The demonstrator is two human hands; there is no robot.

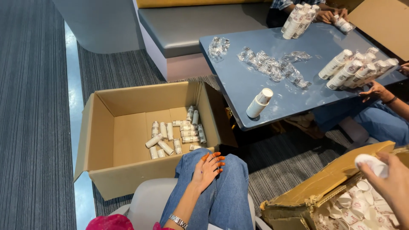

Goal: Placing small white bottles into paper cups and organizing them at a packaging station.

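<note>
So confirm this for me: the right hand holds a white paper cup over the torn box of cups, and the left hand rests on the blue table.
One detail is wrong. In the head view the left hand rests on the person's own knee, not on the blue table. The rest holds: the right hand holds a white paper cup over the torn box of cups.

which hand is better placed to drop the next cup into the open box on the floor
Probably the left hand: it rests empty on the knee beside the open cardboard box. But the right hand holds the white cup, far across by the torn box.
</note>
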